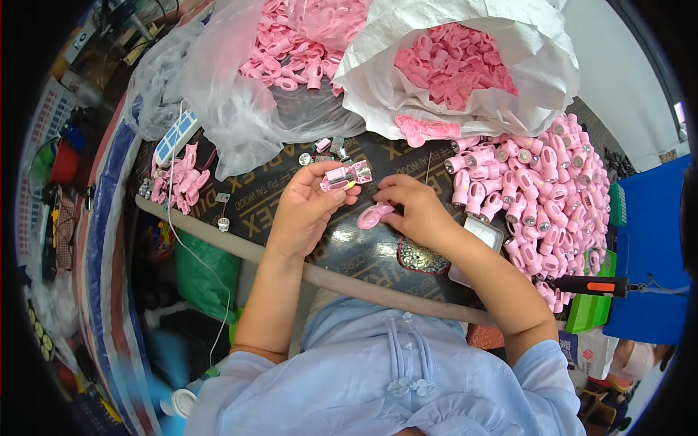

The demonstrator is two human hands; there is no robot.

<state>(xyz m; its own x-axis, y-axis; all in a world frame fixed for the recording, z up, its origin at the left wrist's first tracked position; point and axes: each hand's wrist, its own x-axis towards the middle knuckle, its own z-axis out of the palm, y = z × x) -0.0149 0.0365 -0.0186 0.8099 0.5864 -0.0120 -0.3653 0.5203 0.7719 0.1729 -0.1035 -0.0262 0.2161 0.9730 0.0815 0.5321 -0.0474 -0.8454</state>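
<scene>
My left hand is raised over the dark table, its fingers closed on an opened pink flashlight body with small parts and a shiny reflector inside. Close beside it, my right hand pinches a pink shell half low over the tabletop. A gap separates the two pieces. Just beyond the left hand lie several small loose parts, among them a round reflector. Near my right wrist is a dark red-rimmed dish of small metal bits, with a pale tray partly behind the right forearm.
Finished-looking pink flashlights are heaped at the right, by a black-and-orange screwdriver-like tool. A white sack and a clear plastic bag of pink shells stand at the back. Pink pieces and a white cord are left.
</scene>
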